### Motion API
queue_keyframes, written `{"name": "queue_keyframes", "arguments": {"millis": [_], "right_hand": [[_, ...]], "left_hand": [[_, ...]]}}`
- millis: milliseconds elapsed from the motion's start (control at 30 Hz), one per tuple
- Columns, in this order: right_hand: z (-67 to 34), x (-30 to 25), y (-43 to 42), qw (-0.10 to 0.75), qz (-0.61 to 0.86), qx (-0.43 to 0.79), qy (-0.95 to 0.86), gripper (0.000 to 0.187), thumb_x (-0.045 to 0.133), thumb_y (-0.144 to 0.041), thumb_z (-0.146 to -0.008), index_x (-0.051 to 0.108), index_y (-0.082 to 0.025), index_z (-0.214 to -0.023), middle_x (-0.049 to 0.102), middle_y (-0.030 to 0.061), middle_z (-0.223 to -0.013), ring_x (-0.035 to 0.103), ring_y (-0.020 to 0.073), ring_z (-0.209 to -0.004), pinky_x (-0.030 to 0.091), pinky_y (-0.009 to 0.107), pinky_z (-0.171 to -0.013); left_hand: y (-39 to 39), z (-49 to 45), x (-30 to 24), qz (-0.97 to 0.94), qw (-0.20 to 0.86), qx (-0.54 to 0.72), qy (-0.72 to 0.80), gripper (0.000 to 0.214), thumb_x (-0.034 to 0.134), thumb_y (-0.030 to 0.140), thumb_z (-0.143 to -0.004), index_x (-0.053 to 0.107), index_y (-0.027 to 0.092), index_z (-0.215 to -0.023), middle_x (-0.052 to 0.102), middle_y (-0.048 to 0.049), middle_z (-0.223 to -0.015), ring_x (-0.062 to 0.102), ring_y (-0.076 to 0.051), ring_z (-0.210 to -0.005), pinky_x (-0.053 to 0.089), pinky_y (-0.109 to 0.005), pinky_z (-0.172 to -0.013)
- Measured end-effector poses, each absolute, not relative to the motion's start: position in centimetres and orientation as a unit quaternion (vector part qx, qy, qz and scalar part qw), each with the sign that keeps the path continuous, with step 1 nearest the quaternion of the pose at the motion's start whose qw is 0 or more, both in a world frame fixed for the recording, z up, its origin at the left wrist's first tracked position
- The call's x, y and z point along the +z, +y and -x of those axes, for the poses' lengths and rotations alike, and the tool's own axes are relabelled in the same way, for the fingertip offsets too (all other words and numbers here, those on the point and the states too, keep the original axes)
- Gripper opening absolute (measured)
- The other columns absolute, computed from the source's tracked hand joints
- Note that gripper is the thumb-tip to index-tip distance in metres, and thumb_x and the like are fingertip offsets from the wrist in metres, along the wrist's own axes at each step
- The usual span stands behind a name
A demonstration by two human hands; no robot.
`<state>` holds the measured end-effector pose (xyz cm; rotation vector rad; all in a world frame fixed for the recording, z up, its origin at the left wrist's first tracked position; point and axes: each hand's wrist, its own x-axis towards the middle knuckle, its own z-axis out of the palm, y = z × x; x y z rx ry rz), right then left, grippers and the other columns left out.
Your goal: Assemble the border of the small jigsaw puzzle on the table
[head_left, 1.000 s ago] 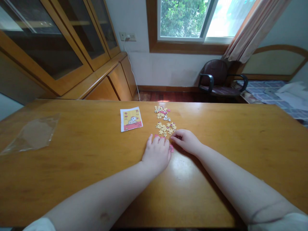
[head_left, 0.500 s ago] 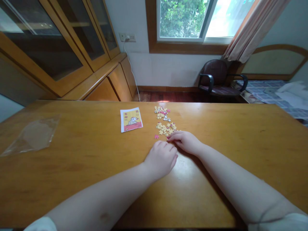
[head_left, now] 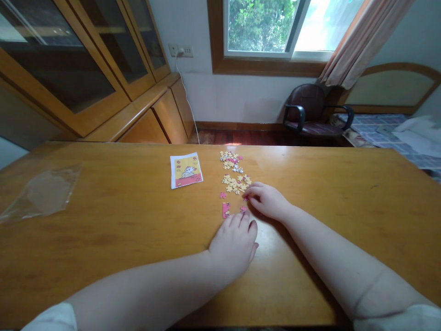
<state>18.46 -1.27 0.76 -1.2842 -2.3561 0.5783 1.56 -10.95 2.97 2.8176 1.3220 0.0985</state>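
Loose yellow and pink puzzle pieces [head_left: 235, 184] lie in two small heaps on the wooden table [head_left: 120, 220]. My right hand [head_left: 267, 200] rests at the near edge of the closer heap, fingers pinched on a pink piece [head_left: 245, 197]. My left hand [head_left: 236, 243] lies palm down just below a joined pink strip [head_left: 225, 210], fingers loosely curled, holding nothing that I can see. A single pink piece [head_left: 223, 195] sits apart to the left. The picture card [head_left: 186, 170] showing the finished puzzle lies left of the heaps.
A clear plastic bag [head_left: 41, 193] lies at the table's left. Glass-door wooden cabinets [head_left: 89, 69] stand behind on the left. A dark armchair [head_left: 310, 112] stands under the window, and a bed [head_left: 396, 133] is at the far right.
My left hand has slid back toward me, uncovering the pink strip and a loose pink piece. My right hand has shifted slightly up to the heap's edge.
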Motion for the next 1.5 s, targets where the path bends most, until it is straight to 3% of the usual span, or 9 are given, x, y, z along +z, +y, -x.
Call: {"name": "queue_keyframes", "arguments": {"millis": [133,433,600,967,1367,1500], "right_hand": [[-18.39,0.77,-1.36,0.180,0.455,0.205,-0.848,0.021,0.056,-0.015,-0.083,0.073,-0.022,-0.093,0.069,0.0045,-0.101,0.065,0.0166,-0.090,0.049,0.028,-0.085],[-18.52,1.22,-1.41,0.174,0.490,0.183,-0.834,0.018,0.058,-0.026,-0.086,0.072,-0.021,-0.097,0.068,0.0053,-0.101,0.064,0.0167,-0.087,0.048,0.028,-0.079],[-18.47,1.18,-1.20,0.155,0.502,0.183,-0.831,0.014,0.063,-0.032,-0.085,0.073,-0.023,-0.086,0.067,0.0036,-0.096,0.064,0.0156,-0.082,0.048,0.027,-0.074],[-18.05,1.17,-0.93,0.129,0.538,0.218,-0.804,0.011,0.069,-0.030,-0.080,0.067,-0.020,-0.076,0.065,0.0030,-0.084,0.059,0.0145,-0.075,0.044,0.025,-0.068],[-18.07,1.66,-1.32,0.181,0.531,0.334,-0.757,0.009,0.065,-0.026,-0.080,0.071,-0.020,-0.080,0.064,-0.0030,-0.062,0.052,0.0089,-0.053,0.039,0.021,-0.055],[-18.03,1.67,-1.37,0.192,0.507,0.343,-0.767,0.012,0.066,-0.026,-0.080,0.075,-0.021,-0.086,0.069,-0.0008,-0.070,0.056,0.0103,-0.059,0.043,0.022,-0.059]], "left_hand": [[-11.36,-1.80,3.01,-0.906,0.025,0.004,0.423,0.052,0.058,0.046,-0.086,0.055,0.012,-0.126,0.055,-0.0205,-0.132,0.052,-0.031,-0.118,0.044,-0.043,-0.094],[-11.84,-1.81,3.09,-0.906,0.022,0.008,0.423,0.053,0.058,0.046,-0.086,0.055,0.013,-0.126,0.055,-0.0190,-0.132,0.051,-0.030,-0.120,0.039,-0.042,-0.099],[-11.94,-1.88,2.96,-0.905,0.024,-0.003,0.424,0.053,0.057,0.047,-0.086,0.055,0.013,-0.127,0.056,-0.0194,-0.131,0.052,-0.031,-0.118,0.040,-0.043,-0.097],[-11.80,-1.93,2.76,-0.904,0.021,-0.004,0.428,0.053,0.057,0.048,-0.086,0.055,0.013,-0.127,0.057,-0.0202,-0.130,0.053,-0.031,-0.117,0.041,-0.043,-0.095],[-11.70,-1.97,2.93,-0.904,0.023,-0.007,0.427,0.053,0.058,0.048,-0.085,0.055,0.014,-0.127,0.056,-0.0199,-0.131,0.054,-0.031,-0.115,0.042,-0.042,-0.094],[-11.62,-1.93,2.90,-0.905,0.032,-0.006,0.424,0.054,0.057,0.048,-0.086,0.055,0.014,-0.128,0.055,-0.0207,-0.132,0.052,-0.032,-0.117,0.040,-0.044,-0.096]]}}
